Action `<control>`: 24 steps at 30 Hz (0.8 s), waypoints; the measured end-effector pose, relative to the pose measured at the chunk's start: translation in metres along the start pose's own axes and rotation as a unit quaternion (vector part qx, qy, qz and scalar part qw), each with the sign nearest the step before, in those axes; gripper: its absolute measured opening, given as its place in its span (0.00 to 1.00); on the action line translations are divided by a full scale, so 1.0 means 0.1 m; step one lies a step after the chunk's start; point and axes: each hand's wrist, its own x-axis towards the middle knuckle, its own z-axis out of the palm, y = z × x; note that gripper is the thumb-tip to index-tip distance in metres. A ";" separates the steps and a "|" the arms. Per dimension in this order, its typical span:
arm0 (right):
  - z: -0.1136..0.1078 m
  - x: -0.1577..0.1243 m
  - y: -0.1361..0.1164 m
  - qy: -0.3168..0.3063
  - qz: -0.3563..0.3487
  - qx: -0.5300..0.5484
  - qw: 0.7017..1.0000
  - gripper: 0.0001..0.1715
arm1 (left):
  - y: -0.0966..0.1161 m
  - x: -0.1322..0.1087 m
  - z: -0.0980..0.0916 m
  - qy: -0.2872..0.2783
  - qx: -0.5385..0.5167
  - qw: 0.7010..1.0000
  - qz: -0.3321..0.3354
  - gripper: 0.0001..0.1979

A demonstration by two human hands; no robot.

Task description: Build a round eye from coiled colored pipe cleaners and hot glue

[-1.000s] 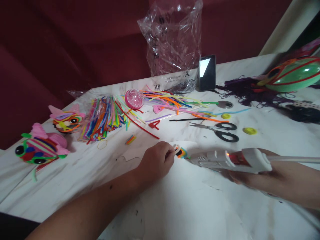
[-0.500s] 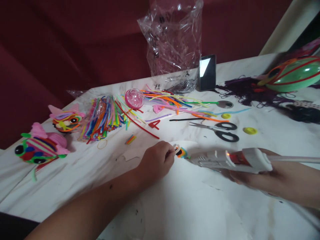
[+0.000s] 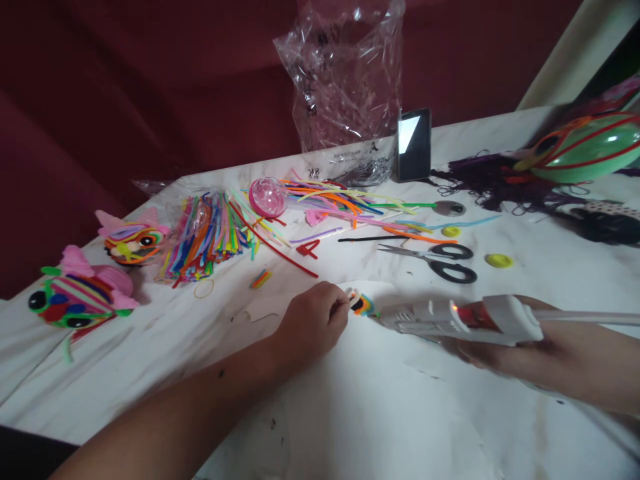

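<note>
My left hand (image 3: 313, 322) rests on the white table (image 3: 380, 407) with its fingers pinched on a small multicoloured pipe-cleaner piece (image 3: 361, 303). My right hand (image 3: 505, 347) is wrapped round a white glue gun (image 3: 450, 319), which lies nearly level. The gun's nozzle points left and touches the small piece. A red light glows on the gun's body, and a glue stick juts out of its back toward the right.
Black scissors (image 3: 440, 260), yellow caps (image 3: 499, 261), loose pipe cleaners (image 3: 345, 207), a bundle of them (image 3: 207, 233), a pink ball (image 3: 269, 197), a phone (image 3: 414, 145) and a plastic bag (image 3: 345, 80) lie beyond. Two fuzzy craft figures (image 3: 80, 297) sit left; a green toy (image 3: 585, 147) far right.
</note>
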 end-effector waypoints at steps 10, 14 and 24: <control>0.01 0.02 -0.05 -0.009 -0.030 0.018 0.999 0.17 | -0.01 0.00 -0.01 0.003 0.000 1.000 0.006 0.05; 0.01 0.03 0.05 -0.020 -0.042 -0.004 0.999 0.19 | -0.01 0.00 0.00 0.006 0.001 1.000 0.001 0.05; 0.00 0.01 -0.03 -0.017 -0.011 0.026 0.999 0.18 | 0.00 0.00 0.00 0.001 0.003 1.000 0.003 0.04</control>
